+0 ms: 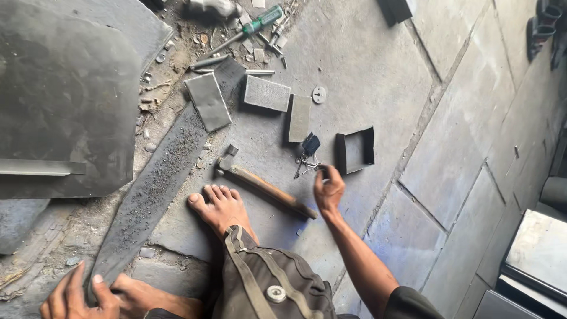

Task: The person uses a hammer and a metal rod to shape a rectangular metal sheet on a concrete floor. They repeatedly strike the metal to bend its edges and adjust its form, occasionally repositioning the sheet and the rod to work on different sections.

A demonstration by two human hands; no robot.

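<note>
My right hand (328, 190) hovers with fingers half curled, holding nothing I can make out — the keys (308, 159) lie just beyond the fingertips, beside the hammer (266, 188) handle. My left hand (77, 295), cut off by the frame edge, presses flat on the long metal strip (153, 195), gripping nothing. My bare foot (220, 207) rests between.

Green-handled screwdriver (251, 28), brown wooden hammer (266, 188) handle, grey metal plates (267, 93), seemingly olive trousers (269, 283).

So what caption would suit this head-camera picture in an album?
Seated on a stone floor, right hand reaching toward a bunch of keys beside a wooden-handled hammer, metal pieces scattered around.
</note>
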